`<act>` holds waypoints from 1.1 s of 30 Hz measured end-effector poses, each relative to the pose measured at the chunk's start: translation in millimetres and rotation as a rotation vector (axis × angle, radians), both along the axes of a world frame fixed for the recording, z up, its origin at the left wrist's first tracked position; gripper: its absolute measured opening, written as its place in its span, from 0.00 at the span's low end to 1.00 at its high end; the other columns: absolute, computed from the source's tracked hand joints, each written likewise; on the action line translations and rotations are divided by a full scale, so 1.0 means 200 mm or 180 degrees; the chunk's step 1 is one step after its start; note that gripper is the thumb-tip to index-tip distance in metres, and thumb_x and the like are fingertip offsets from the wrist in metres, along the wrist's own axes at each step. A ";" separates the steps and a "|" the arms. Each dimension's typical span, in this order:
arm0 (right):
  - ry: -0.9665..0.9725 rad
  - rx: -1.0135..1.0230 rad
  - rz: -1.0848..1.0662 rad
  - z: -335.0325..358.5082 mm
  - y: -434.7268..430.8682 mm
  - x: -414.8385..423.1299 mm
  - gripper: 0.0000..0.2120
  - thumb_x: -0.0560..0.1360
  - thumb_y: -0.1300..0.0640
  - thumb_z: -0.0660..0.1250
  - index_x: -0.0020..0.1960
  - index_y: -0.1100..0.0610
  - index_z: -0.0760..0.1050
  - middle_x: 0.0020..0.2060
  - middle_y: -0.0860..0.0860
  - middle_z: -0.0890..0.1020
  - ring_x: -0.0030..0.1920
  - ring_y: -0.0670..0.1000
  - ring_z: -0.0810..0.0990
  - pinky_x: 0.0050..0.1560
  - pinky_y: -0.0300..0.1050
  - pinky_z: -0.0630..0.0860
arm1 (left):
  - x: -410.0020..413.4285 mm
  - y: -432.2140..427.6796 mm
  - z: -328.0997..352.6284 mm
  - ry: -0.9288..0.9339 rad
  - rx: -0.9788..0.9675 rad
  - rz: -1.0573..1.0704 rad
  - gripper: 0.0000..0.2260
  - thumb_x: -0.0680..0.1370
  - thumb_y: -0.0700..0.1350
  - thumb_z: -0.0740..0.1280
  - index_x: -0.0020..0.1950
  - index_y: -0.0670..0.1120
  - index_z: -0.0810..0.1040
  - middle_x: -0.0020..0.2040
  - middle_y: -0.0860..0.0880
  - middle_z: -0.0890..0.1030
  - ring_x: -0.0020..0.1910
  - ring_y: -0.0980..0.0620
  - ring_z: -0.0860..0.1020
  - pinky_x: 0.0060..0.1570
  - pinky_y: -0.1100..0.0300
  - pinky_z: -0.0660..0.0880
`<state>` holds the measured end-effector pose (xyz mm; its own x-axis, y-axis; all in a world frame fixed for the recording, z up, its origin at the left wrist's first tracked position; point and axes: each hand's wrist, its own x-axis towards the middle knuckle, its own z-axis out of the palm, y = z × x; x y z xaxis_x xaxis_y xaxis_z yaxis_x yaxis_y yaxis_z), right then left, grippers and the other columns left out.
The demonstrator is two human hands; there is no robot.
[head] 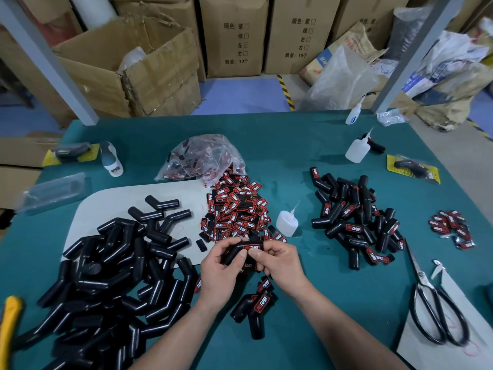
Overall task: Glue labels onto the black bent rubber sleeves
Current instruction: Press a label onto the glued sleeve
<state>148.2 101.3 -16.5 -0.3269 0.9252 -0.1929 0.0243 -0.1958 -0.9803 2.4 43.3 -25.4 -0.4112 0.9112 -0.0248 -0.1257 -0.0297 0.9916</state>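
Head view: left hand (218, 273) and right hand (280, 265) both pinch one sleeve (234, 253), thumbs pressing its label (252, 247), which could slide crooked or glue the fingertips if pressure slips.

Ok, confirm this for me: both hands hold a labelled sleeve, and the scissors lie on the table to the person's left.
Wrong on one point: the head view shows the scissors lying on the table to the person's right, not left. The left hand and right hand do both hold a labelled sleeve.
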 end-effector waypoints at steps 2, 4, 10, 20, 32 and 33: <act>-0.0006 -0.0013 -0.0010 0.00 0.00 0.00 0.12 0.75 0.60 0.75 0.36 0.65 0.78 0.24 0.52 0.77 0.23 0.45 0.70 0.26 0.35 0.68 | 0.00 0.00 -0.01 0.0039 -0.0028 0.0003 0.15 0.77 0.31 0.72 0.55 0.50 0.83 0.54 0.49 0.87 0.54 0.50 0.85 0.54 0.64 0.79; -0.0009 -0.0008 -0.0006 0.00 0.00 0.00 0.12 0.75 0.60 0.75 0.35 0.64 0.78 0.24 0.52 0.77 0.23 0.45 0.69 0.26 0.35 0.67 | 0.00 0.00 -0.02 0.0066 -0.0023 -0.0009 0.15 0.77 0.31 0.72 0.56 0.49 0.83 0.54 0.48 0.87 0.54 0.49 0.85 0.55 0.63 0.79; -0.0004 0.0019 -0.0028 0.00 -0.01 0.00 0.11 0.74 0.59 0.75 0.38 0.65 0.79 0.24 0.52 0.77 0.24 0.46 0.70 0.27 0.36 0.69 | 0.00 -0.01 0.02 -0.0032 0.0127 -0.0054 0.11 0.75 0.44 0.74 0.56 0.53 0.83 0.56 0.46 0.86 0.57 0.48 0.84 0.57 0.62 0.78; 0.0151 0.0171 0.0034 0.01 -0.02 0.00 0.12 0.75 0.55 0.72 0.39 0.64 0.80 0.28 0.53 0.80 0.26 0.47 0.73 0.30 0.38 0.72 | 0.00 0.00 0.01 0.0035 0.0016 0.0046 0.12 0.77 0.32 0.73 0.56 0.45 0.83 0.54 0.48 0.87 0.56 0.50 0.84 0.56 0.64 0.78; 0.0597 -0.0042 0.0262 0.01 -0.01 0.00 0.18 0.78 0.50 0.64 0.40 0.63 0.80 0.33 0.58 0.81 0.28 0.52 0.75 0.31 0.40 0.72 | -0.01 0.01 0.02 0.0140 -0.0124 0.0120 0.14 0.77 0.33 0.73 0.54 0.51 0.84 0.52 0.54 0.87 0.52 0.57 0.84 0.53 0.70 0.76; 0.0561 -0.0030 0.0231 0.00 -0.01 0.00 0.18 0.77 0.49 0.64 0.40 0.62 0.80 0.32 0.58 0.81 0.28 0.52 0.75 0.31 0.41 0.72 | -0.01 0.01 0.02 0.0144 -0.0148 0.0116 0.13 0.77 0.33 0.74 0.55 0.50 0.83 0.52 0.54 0.87 0.52 0.57 0.84 0.53 0.70 0.76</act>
